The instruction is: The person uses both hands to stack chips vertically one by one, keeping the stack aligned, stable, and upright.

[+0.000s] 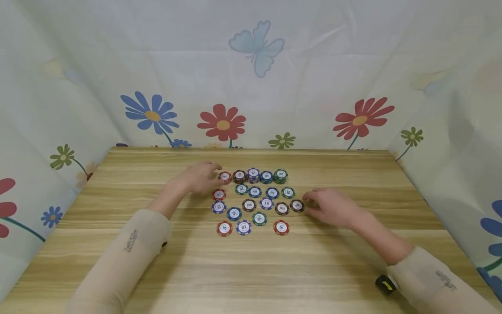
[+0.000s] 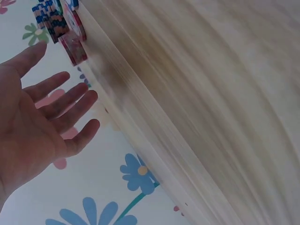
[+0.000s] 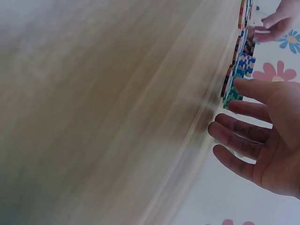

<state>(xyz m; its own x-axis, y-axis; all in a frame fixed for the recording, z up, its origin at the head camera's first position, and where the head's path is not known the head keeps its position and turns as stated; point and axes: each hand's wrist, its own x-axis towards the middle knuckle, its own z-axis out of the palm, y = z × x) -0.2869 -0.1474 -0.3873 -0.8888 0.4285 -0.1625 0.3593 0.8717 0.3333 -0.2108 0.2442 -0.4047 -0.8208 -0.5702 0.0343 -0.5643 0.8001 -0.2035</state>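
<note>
My left hand (image 1: 201, 178) is beside the red poker chip stack (image 1: 225, 177), its fingers relaxed and spread. The left wrist view shows its palm (image 2: 28, 122) with nothing in it, near a red stack (image 2: 73, 48). At the right, my other hand (image 1: 331, 207) has its fingertips by a black 100 chip (image 1: 297, 206); its fingers are loosely bent and hold nothing. Along the back row stand black (image 1: 239, 176), purple (image 1: 253, 175), blue (image 1: 266, 176) and green (image 1: 280, 176) stacks. Several loose chips lie flat in front, among them a red 5 chip (image 1: 281, 227).
The chips are on a wood-grain table (image 1: 251, 270). A curtain (image 1: 298, 87) printed with flowers and a butterfly surrounds its back and sides. Beige sleeves cover both forearms, and a small black device (image 1: 386, 284) sits under the right sleeve.
</note>
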